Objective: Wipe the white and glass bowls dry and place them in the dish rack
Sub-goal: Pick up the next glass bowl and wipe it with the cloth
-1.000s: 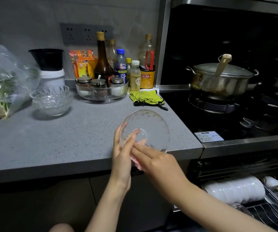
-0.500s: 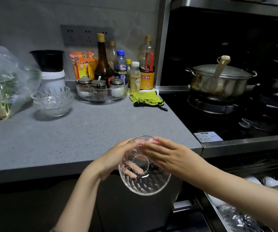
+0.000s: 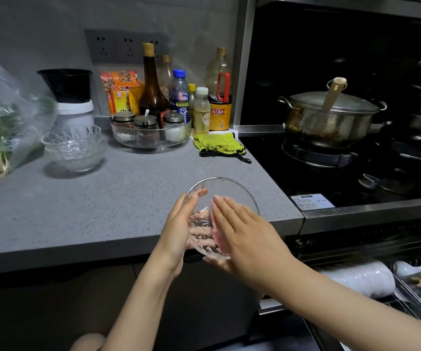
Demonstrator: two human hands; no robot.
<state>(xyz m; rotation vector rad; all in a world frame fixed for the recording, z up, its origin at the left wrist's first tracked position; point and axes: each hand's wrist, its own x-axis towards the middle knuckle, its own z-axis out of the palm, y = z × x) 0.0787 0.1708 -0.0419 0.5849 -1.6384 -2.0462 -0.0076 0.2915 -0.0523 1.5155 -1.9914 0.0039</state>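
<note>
She has the glass bowl (image 3: 229, 188) up off the counter (image 3: 103, 203), just over its front edge, tipped so the rim points to 12 o'clock and the base comes back toward her. Her left hand (image 3: 179, 231) cradles it from 9 o'clock, thumb by the rim and fingers showing through the glass underneath. Her right hand (image 3: 245, 236) lies flat, fingers straight, pressing a pink cloth (image 3: 216, 234) to the wall; inside or outside, I can't tell. The dish rack (image 3: 412, 300), with white bowls (image 3: 356, 278) lying in it, sits low at 4 o'clock from the bowl. The right arm is nearer it, so I'd expect the bowl to travel down that way.
</note>
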